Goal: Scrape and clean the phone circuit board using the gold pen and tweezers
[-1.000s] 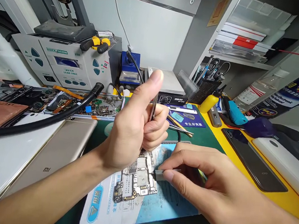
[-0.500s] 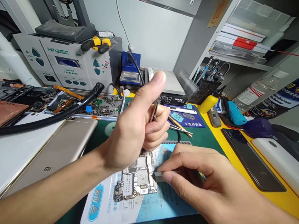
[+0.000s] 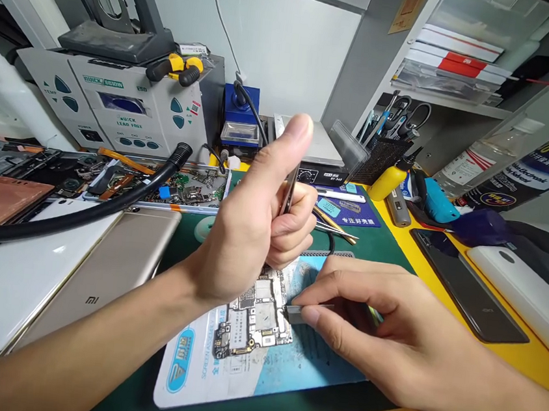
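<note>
My left hand (image 3: 252, 229) is closed in a fist, thumb up, around a slim dark metal tool that looks like tweezers (image 3: 289, 192); its lower end is hidden behind the fist. A phone logic board (image 3: 265, 316) lies just below, its upper part covered by that hand. Between the thumb and fingers of my right hand (image 3: 384, 328) is a small thin grey metal blade (image 3: 297, 314). The blade's tip is at the board's right edge; whether it touches cannot be made out. Under the board lies a blue and white printed pad (image 3: 286, 377).
A hot air station (image 3: 118, 104) stands back left, its black hose (image 3: 106, 217) crossing over two phone backs (image 3: 95, 272). Beyond the hands are a preheating plate (image 3: 329, 149) and more tweezers (image 3: 335, 229). A yellow bottle (image 3: 389, 181) and a dark phone (image 3: 466, 288) are at right.
The camera view has shifted slightly, so the bench appears a little displaced. Both hands keep their grips, and the board and blade stay in nearly the same relation.
</note>
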Motion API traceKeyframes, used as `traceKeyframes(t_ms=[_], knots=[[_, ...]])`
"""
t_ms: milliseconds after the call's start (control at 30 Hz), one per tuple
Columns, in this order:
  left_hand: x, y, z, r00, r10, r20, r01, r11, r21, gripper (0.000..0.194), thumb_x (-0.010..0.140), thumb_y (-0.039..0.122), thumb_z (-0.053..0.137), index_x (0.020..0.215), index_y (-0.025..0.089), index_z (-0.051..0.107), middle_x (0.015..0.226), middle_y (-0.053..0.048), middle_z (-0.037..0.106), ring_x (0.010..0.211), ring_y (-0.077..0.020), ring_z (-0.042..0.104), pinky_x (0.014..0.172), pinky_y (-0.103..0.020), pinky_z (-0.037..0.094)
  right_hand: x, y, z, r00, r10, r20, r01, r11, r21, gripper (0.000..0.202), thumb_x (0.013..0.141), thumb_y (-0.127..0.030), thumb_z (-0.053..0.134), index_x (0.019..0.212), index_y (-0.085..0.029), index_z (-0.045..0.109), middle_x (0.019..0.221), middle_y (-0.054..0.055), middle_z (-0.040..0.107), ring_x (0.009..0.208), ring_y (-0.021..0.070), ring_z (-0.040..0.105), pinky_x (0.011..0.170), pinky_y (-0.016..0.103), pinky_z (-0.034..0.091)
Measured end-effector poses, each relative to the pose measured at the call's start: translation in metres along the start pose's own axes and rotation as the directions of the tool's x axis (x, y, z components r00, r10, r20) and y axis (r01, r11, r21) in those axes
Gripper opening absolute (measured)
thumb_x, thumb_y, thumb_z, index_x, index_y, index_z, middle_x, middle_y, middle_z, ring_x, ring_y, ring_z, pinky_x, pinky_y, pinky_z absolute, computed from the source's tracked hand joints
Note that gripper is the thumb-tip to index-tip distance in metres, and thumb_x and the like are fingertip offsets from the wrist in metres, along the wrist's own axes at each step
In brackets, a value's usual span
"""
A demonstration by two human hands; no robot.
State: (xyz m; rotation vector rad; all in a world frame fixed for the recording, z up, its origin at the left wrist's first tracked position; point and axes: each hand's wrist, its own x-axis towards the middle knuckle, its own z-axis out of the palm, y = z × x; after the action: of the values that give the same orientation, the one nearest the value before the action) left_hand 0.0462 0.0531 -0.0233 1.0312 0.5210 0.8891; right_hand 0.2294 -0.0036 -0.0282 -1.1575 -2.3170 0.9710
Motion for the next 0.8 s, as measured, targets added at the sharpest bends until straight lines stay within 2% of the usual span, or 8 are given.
traceKeyframes(t_ms=[67, 233, 500, 667, 800], knots=[[-0.0006, 0.0004, 0.0009, 1.0, 0.002, -0.006, -0.002, 1.0, 0.007, 0.078, 0.092, 0.087, 0.037, 0.052, 0.022, 0.021, 0.047, 0.005, 0.012, 0.042, -0.0065, 0.014, 0.045, -0.031, 0.01, 0.0002, 0.0008, -0.0001, 1.0, -0.007, 0.0, 0.007, 1.0, -0.005, 0.02, 0.103, -0.019, 0.059, 0.096, -0.015, 0.078, 0.086, 0.003, 0.074, 0.074, 0.0127, 0.063, 0.064, 0.026, 0.047], [0.0007, 0.0005, -0.0004, 1.0, 0.003, -0.007, -0.003, 0.999, 0.052, 0.073, 0.103, 0.072, 0.024, 0.048, 0.023, 0.022, 0.044, 0.004, 0.012, 0.038, -0.0069, 0.016, 0.042, -0.027, 0.013, 0.0015, 0.0007, 0.0001, 1.0, -0.009, -0.019, 0.009, 1.0, -0.004, 0.021, 0.103, -0.018, 0.06, 0.1, -0.014, 0.08, 0.087, 0.004, 0.074, 0.075, 0.0131, 0.064, 0.065, 0.026, 0.047], [0.0016, 0.001, 0.0011, 0.998, 0.017, -0.066, -0.01, 0.994, 0.104, 0.071, 0.103, 0.07, 0.026, 0.049, 0.024, 0.02, 0.045, 0.004, 0.012, 0.035, -0.0063, 0.018, 0.039, -0.025, 0.016, 0.0002, 0.0005, 0.0007, 0.999, -0.001, -0.037, 0.001, 1.0, 0.015, 0.016, 0.098, -0.015, 0.064, 0.098, -0.015, 0.08, 0.086, 0.002, 0.075, 0.073, 0.0125, 0.065, 0.064, 0.025, 0.049], [0.0019, 0.0006, 0.0026, 0.997, 0.034, -0.071, -0.027, 0.994, 0.103, 0.074, 0.1, 0.079, 0.02, 0.05, 0.024, 0.018, 0.044, 0.005, 0.011, 0.035, -0.0066, 0.017, 0.037, -0.027, 0.014, 0.001, 0.0013, 0.0007, 0.999, -0.011, -0.044, 0.012, 1.0, 0.018, 0.017, 0.097, -0.014, 0.064, 0.1, -0.015, 0.081, 0.086, 0.002, 0.075, 0.073, 0.013, 0.065, 0.064, 0.026, 0.049], [0.0029, -0.0005, 0.0017, 0.998, 0.028, -0.062, -0.021, 0.995, 0.102, 0.073, 0.101, 0.075, 0.023, 0.049, 0.024, 0.019, 0.044, 0.005, 0.011, 0.035, -0.0071, 0.016, 0.037, -0.027, 0.013, -0.0004, 0.0006, 0.0008, 0.999, -0.006, -0.053, 0.007, 1.0, 0.015, 0.016, 0.097, -0.014, 0.064, 0.099, -0.015, 0.08, 0.085, 0.002, 0.074, 0.072, 0.0125, 0.064, 0.063, 0.026, 0.049]])
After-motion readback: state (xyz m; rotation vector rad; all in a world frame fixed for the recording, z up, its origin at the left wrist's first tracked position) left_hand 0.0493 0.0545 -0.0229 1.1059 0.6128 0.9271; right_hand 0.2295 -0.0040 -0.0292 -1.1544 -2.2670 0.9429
